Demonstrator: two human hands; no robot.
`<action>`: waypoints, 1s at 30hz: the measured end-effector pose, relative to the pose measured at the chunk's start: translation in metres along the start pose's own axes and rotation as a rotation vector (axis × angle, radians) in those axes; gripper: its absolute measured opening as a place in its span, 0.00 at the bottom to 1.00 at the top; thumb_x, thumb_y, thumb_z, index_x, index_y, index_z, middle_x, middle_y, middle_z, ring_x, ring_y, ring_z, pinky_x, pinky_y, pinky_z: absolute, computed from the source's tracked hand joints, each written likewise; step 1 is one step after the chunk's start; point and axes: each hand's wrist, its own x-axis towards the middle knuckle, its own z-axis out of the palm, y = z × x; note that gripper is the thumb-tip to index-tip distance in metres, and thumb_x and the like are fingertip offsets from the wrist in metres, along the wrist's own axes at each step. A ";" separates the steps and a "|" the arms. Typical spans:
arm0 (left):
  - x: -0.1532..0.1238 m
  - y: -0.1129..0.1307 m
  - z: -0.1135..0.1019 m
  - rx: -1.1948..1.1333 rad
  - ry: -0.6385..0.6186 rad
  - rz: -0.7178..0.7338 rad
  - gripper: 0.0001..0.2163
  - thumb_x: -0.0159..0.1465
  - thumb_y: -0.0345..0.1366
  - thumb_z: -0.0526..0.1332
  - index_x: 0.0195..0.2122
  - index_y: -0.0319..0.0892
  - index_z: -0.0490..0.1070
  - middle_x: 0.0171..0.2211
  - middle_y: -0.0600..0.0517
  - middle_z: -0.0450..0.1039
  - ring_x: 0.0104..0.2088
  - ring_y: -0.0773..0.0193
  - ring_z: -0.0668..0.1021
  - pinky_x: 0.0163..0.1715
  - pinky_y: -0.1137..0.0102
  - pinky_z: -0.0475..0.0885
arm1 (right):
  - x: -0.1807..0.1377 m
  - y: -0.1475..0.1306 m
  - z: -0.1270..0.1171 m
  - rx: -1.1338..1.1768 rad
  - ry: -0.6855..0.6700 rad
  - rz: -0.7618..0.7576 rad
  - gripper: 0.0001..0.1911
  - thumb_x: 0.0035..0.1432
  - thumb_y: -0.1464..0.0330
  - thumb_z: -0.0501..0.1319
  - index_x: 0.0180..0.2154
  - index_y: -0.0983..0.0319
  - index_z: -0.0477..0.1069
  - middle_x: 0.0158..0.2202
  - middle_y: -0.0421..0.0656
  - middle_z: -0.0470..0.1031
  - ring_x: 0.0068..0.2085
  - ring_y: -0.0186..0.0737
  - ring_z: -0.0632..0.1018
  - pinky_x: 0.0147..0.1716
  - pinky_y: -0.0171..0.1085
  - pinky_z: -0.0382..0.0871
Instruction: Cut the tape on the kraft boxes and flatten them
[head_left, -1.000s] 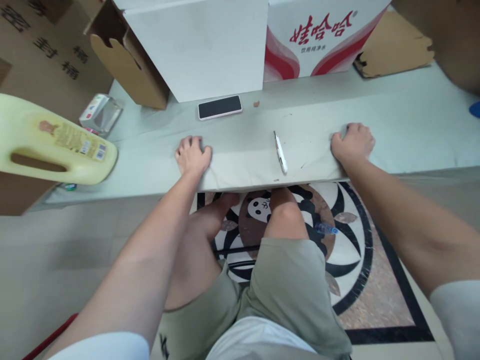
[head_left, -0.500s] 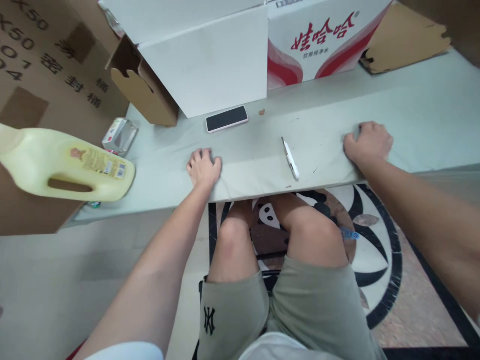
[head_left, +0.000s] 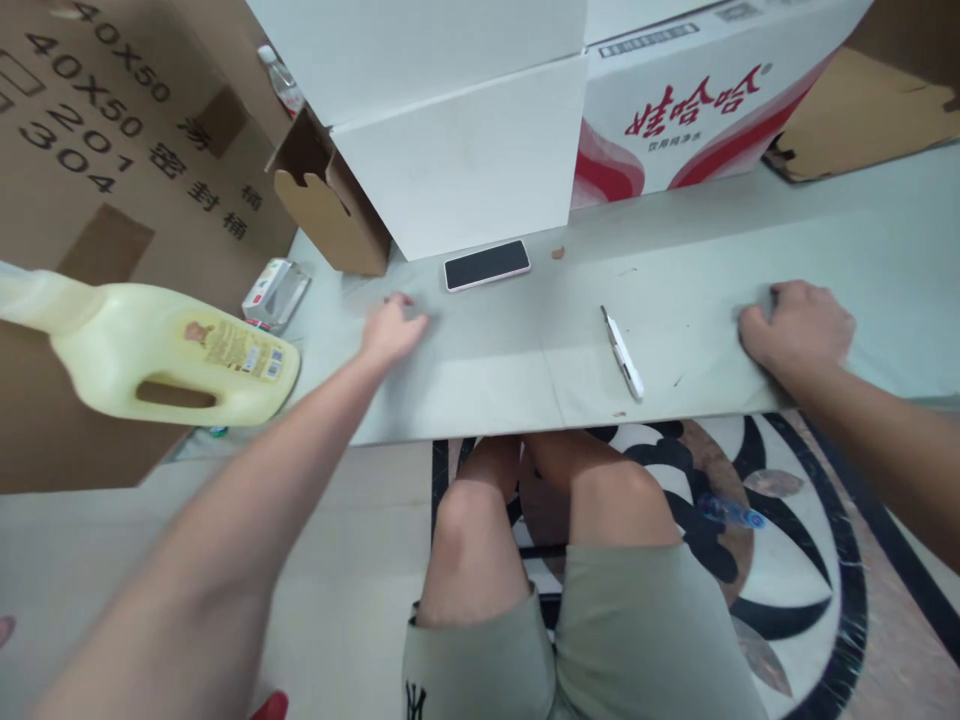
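Note:
My left hand (head_left: 394,330) is over the left part of the table, short of the phone and slightly blurred. Its thumb stands apart from the curled fingers, and it holds nothing visible. My right hand (head_left: 801,325) rests on the table at the right, thumb and forefinger apart; its other fingers curl down and are partly hidden. Between the hands lies a white pen-like tool (head_left: 622,355) with a thin dark tip pointing away from me. A dark-screened phone (head_left: 487,266) with a pale edge lies flat beyond it, in front of a white box (head_left: 465,160).
At left are a pale yellow jug with a handle (head_left: 180,350), a small clear package (head_left: 276,295), an open brown carton (head_left: 330,215) and a large printed cardboard box (head_left: 97,190). A red-and-white carton (head_left: 682,125) and flattened cardboard (head_left: 862,110) stand behind. The table edge (head_left: 495,437) runs above my knees.
My left hand has shifted left and away from the table's front edge, toward the brown carton. The view has moved too; my right hand still rests on the table, and the tool and phone stay put.

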 end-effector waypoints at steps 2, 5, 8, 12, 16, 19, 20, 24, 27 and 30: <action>0.029 -0.009 -0.042 0.032 0.101 0.038 0.20 0.61 0.33 0.64 0.55 0.38 0.69 0.63 0.40 0.65 0.65 0.46 0.68 0.66 0.52 0.64 | -0.002 -0.002 -0.003 -0.001 -0.012 -0.008 0.31 0.66 0.59 0.45 0.60 0.71 0.68 0.60 0.64 0.72 0.63 0.61 0.71 0.59 0.53 0.66; 0.075 -0.020 -0.094 0.190 0.331 0.119 0.26 0.60 0.31 0.66 0.60 0.33 0.64 0.66 0.37 0.62 0.68 0.38 0.62 0.65 0.40 0.59 | -0.004 -0.006 -0.007 0.006 -0.012 0.002 0.31 0.66 0.59 0.46 0.60 0.72 0.68 0.59 0.65 0.72 0.63 0.62 0.71 0.59 0.53 0.66; 0.118 -0.030 -0.118 0.220 0.326 0.187 0.32 0.61 0.44 0.65 0.61 0.30 0.62 0.66 0.36 0.63 0.69 0.36 0.60 0.64 0.33 0.53 | -0.005 -0.009 -0.010 0.011 -0.017 0.016 0.31 0.65 0.60 0.46 0.60 0.72 0.67 0.59 0.65 0.72 0.63 0.61 0.71 0.61 0.53 0.65; 0.144 -0.047 -0.114 0.003 0.316 0.237 0.21 0.48 0.52 0.66 0.36 0.42 0.72 0.55 0.47 0.76 0.68 0.43 0.64 0.69 0.41 0.42 | -0.003 -0.008 -0.009 0.004 -0.036 0.011 0.32 0.65 0.59 0.45 0.61 0.72 0.67 0.60 0.64 0.72 0.64 0.60 0.71 0.61 0.51 0.65; 0.121 -0.054 -0.106 -0.106 0.317 0.435 0.17 0.51 0.56 0.62 0.25 0.47 0.67 0.48 0.50 0.79 0.67 0.47 0.65 0.71 0.47 0.40 | -0.004 -0.007 -0.008 0.003 -0.035 0.013 0.31 0.66 0.60 0.45 0.61 0.73 0.66 0.60 0.65 0.71 0.64 0.59 0.70 0.62 0.51 0.63; 0.081 -0.049 -0.104 0.120 0.296 0.440 0.17 0.63 0.49 0.54 0.33 0.40 0.71 0.51 0.45 0.76 0.63 0.47 0.68 0.68 0.40 0.46 | -0.005 -0.006 -0.009 0.001 -0.043 0.007 0.32 0.66 0.60 0.45 0.61 0.74 0.65 0.61 0.65 0.70 0.64 0.60 0.69 0.62 0.51 0.63; 0.066 -0.047 -0.104 0.219 0.299 0.447 0.16 0.67 0.44 0.51 0.38 0.38 0.72 0.52 0.43 0.75 0.63 0.48 0.69 0.67 0.39 0.49 | -0.005 -0.006 -0.009 0.003 -0.045 0.003 0.32 0.66 0.60 0.45 0.61 0.74 0.65 0.61 0.66 0.70 0.64 0.60 0.69 0.61 0.52 0.63; 0.004 -0.044 -0.107 0.431 0.236 0.482 0.15 0.69 0.40 0.47 0.45 0.42 0.72 0.51 0.43 0.77 0.53 0.51 0.76 0.60 0.45 0.67 | -0.006 -0.004 -0.012 0.020 -0.047 -0.008 0.32 0.66 0.60 0.45 0.62 0.75 0.64 0.62 0.66 0.69 0.64 0.61 0.69 0.61 0.52 0.62; -0.040 -0.046 -0.114 0.409 0.237 0.632 0.14 0.68 0.41 0.50 0.43 0.48 0.75 0.48 0.47 0.80 0.45 0.54 0.80 0.52 0.49 0.74 | -0.007 -0.002 -0.014 0.036 -0.059 -0.015 0.32 0.67 0.61 0.46 0.62 0.76 0.64 0.63 0.67 0.68 0.65 0.61 0.68 0.62 0.52 0.61; -0.078 -0.046 -0.119 0.319 0.279 0.858 0.09 0.62 0.35 0.56 0.38 0.52 0.76 0.45 0.50 0.82 0.44 0.56 0.81 0.49 0.53 0.76 | -0.008 0.000 -0.014 0.063 -0.061 -0.016 0.31 0.67 0.62 0.46 0.62 0.77 0.64 0.63 0.68 0.67 0.66 0.61 0.66 0.62 0.52 0.60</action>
